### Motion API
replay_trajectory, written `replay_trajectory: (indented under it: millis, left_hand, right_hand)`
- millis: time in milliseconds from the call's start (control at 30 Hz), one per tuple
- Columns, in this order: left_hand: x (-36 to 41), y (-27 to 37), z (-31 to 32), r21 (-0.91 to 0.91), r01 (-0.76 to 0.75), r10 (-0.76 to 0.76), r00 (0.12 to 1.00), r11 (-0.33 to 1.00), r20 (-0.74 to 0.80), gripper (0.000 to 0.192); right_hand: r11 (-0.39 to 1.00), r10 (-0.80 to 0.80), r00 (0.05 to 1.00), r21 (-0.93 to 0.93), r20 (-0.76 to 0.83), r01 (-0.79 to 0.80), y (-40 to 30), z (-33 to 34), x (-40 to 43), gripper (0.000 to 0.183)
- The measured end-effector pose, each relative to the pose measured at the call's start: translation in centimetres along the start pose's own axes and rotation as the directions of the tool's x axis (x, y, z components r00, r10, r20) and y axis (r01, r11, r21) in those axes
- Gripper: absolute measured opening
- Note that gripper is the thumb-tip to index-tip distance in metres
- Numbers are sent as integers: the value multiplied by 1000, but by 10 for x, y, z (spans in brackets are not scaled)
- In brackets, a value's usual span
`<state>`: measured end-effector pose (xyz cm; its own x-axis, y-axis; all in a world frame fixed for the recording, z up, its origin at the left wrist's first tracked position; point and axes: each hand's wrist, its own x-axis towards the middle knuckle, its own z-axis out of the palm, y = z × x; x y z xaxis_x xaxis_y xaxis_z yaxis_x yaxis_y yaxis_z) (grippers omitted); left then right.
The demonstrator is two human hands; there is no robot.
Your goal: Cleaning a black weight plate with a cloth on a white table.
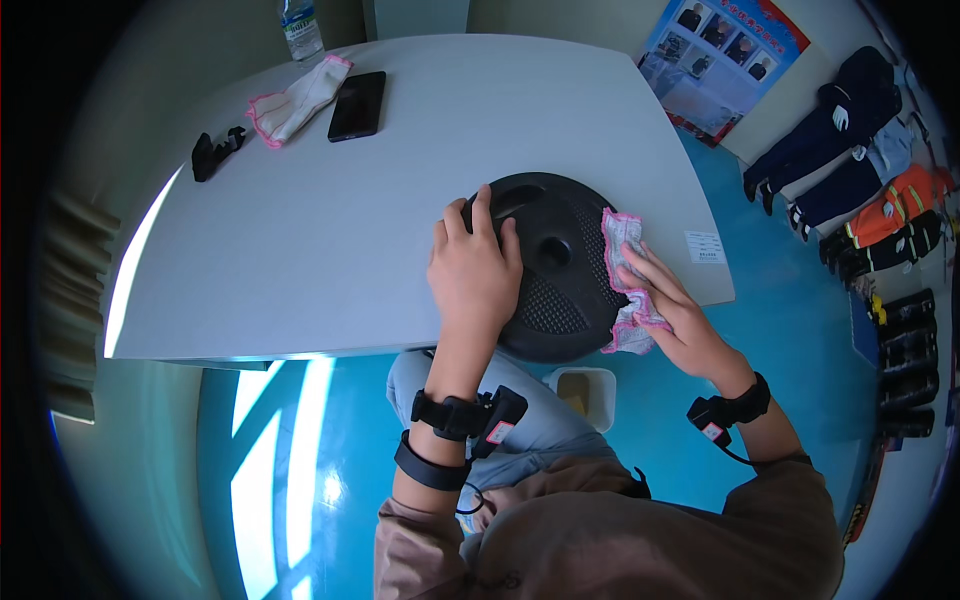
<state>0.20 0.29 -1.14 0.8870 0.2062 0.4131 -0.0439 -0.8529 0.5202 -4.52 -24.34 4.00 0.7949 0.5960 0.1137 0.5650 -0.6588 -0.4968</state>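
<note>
A round black weight plate (551, 300) with a centre hole and textured panels lies at the table's front edge, its near rim reaching past that edge. My left hand (476, 270) is on the plate's left side, fingers around the rim and thumb on the upper face. At the opposite rim, my right hand (671, 311) holds a crumpled white cloth (622, 232) with pink edging against the plate. The cloth hides part of the right rim. What my left fingertips do under the rim cannot be seen.
On the pale table (300, 262) are a black smartphone (358, 106), another pink-edged cloth (300, 101), a small black strap-like object (216, 154) and a water bottle (301, 34). A paper label (705, 247) is at the right edge. Below stands a white bin (600, 397).
</note>
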Motion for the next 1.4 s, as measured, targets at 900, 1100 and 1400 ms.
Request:
replay_trajectory:
  millis: [900,1100,1400]
  left_hand:
    - [-1,0,-2,-18,-36,36,999,999,-7,41]
    - [0,4,-7,-58,5,-4,1000,998,22,42]
    - [2,3,-7,-55,-24,25,1000,998,12,41]
  right_hand:
    - [971,-75,994,-231,-79,55,2,-10,49,43]
    - [993,-51,990,-113,-130,36,12,-17,21,49]
    - [968,106,993,233,-54,-91,58,-19,74,50]
